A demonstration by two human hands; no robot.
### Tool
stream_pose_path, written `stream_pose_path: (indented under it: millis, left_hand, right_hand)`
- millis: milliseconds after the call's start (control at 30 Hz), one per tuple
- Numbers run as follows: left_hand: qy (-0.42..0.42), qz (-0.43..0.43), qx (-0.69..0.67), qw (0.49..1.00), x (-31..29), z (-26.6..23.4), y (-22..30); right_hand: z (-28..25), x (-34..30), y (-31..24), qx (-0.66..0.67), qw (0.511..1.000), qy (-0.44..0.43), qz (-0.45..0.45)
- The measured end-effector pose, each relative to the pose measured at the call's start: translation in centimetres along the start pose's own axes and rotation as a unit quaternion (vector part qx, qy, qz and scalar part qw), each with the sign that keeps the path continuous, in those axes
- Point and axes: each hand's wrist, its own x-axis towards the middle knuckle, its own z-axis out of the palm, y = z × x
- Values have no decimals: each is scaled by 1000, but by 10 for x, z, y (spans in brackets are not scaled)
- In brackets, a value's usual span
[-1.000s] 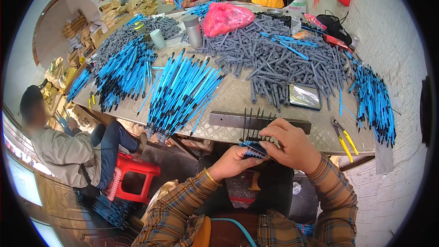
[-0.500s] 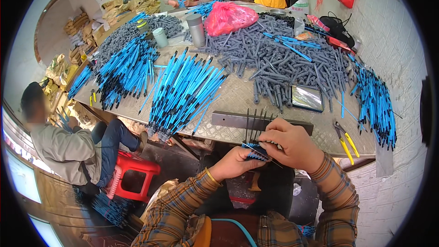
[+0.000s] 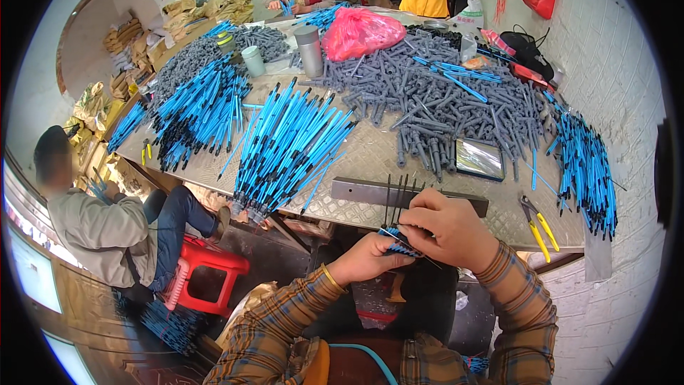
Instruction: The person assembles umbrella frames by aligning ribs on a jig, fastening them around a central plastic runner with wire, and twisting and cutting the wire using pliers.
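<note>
My left hand is closed around a small bundle of blue rods, held in front of the table's near edge. Several thin dark rods stand up out of the bundle. My right hand pinches at the bundle's top from the right, with fingers and thumb bent together. A thin pale piece lies across the bundle beneath those fingers; its exact kind is too small to tell. Just beyond my hands a dark metal bar lies along the table edge.
Grey plastic parts are heaped on the table. Piles of blue rods lie at left and right. Yellow-handled pliers rest at right, near a small shiny tray. At left a person sits beside a red stool.
My right hand's fingers have shifted slightly at the top of the bundle. The left hand keeps its hold. The view has moved a little.
</note>
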Motion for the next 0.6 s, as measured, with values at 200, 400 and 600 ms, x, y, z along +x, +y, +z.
stream_pose_path:
  millis: [200,400,600]
  left_hand:
    - [-14,5,23,1000,2,1,-1]
    - [18,-4,-31,999,1,-1,0]
    - [9,-1,3,1000,6,1,-5]
  right_hand:
    - [3,-1,7,45,998,38,-5]
    - [-20,-24,0,122,973,0,196]
    - [-16,-29,10,22,996,20,86]
